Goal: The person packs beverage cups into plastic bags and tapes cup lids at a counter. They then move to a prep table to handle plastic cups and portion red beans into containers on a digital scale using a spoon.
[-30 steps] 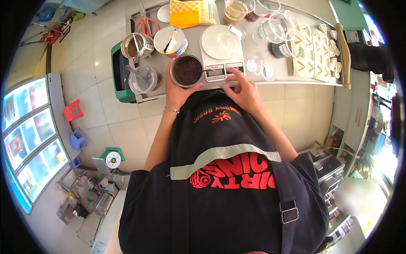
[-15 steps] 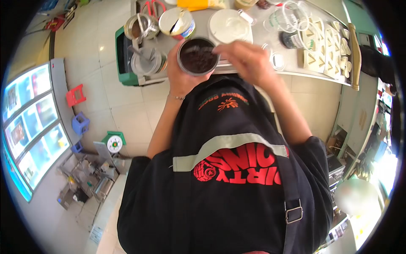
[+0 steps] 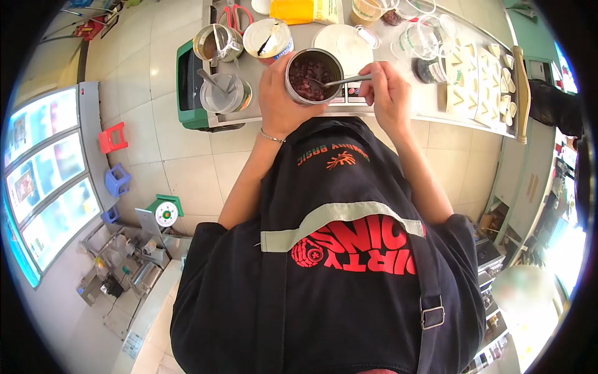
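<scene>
My left hand [image 3: 278,103] is wrapped round a round metal can [image 3: 313,76] of dark red beans, tilted a little toward me. The fingers of my right hand [image 3: 387,93] pinch the handle of a metal spoon [image 3: 347,80], whose bowl dips into the beans. Behind the can lies a white kitchen scale [image 3: 344,45], its front partly hidden by the can and my hands. An opened can with a white top [image 3: 267,38] stands just beyond my left hand. To the left is a clear container [image 3: 222,93] with a utensil in it.
At the back left are a metal-lidded jar [image 3: 217,43] and red-handled scissors [image 3: 235,17]. A yellow packet [image 3: 299,10] and a cup of tan liquid [image 3: 367,11] lie farther back. Clear plastic cups [image 3: 418,40] and cream-coloured moulded pieces [image 3: 476,78] are on the right.
The can of beans has moved right, lifted in my left hand. My right hand has come from the scale to the can and now grips the spoon.
</scene>
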Motion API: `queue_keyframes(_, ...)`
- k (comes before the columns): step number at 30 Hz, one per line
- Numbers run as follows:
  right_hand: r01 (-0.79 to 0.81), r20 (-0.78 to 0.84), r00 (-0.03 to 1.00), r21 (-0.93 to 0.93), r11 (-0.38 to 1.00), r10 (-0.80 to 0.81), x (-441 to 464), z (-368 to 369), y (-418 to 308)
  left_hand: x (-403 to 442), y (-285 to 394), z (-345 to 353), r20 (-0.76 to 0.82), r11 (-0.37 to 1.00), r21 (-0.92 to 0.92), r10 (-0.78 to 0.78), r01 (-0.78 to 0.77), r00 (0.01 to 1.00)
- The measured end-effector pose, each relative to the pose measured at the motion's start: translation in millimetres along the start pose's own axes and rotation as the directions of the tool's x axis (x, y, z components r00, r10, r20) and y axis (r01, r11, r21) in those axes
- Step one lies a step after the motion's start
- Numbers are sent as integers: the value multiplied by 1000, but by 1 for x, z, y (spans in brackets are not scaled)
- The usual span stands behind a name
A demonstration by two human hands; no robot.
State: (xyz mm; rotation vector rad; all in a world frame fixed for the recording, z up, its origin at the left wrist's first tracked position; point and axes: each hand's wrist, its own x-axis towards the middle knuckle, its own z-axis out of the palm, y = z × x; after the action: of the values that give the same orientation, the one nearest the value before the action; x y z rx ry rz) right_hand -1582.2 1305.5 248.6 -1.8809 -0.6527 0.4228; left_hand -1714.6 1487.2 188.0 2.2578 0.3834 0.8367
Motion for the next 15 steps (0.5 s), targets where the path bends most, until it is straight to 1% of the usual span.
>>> queue_keyframes(2, -159, -62, 983, 195, 968, 174, -2, 2, 8, 0, 0, 1, 0, 999, 48, 4, -4, 1000)
queue_keyframes(3, -158, -72, 981, 236, 959, 179, -2, 4, 11, 0, 0, 1, -1, 999, 48, 8, -8, 1000)
queue_keyframes(7, -192, -75, 973, 247, 950, 216, -2, 6, 20, 1, 1, 3, -2, 994, 103, 33, -33, 999)
queue_keyframes(9, -233, -66, 963, 284, 930, 261, -3, 4, 23, 2, 2, 6, -14, 992, 121, 37, -35, 999)
queue_keyframes(14, -214, -115, 957, 335, 918, 265, 3, 0, 21, 2, 4, 10, -48, 991, 123, -38, 44, 998)
queue_keyframes(15, -203, -128, 957, 348, 915, 261, 6, -1, 22, 2, 4, 13, -53, 992, 123, -33, 40, 998)
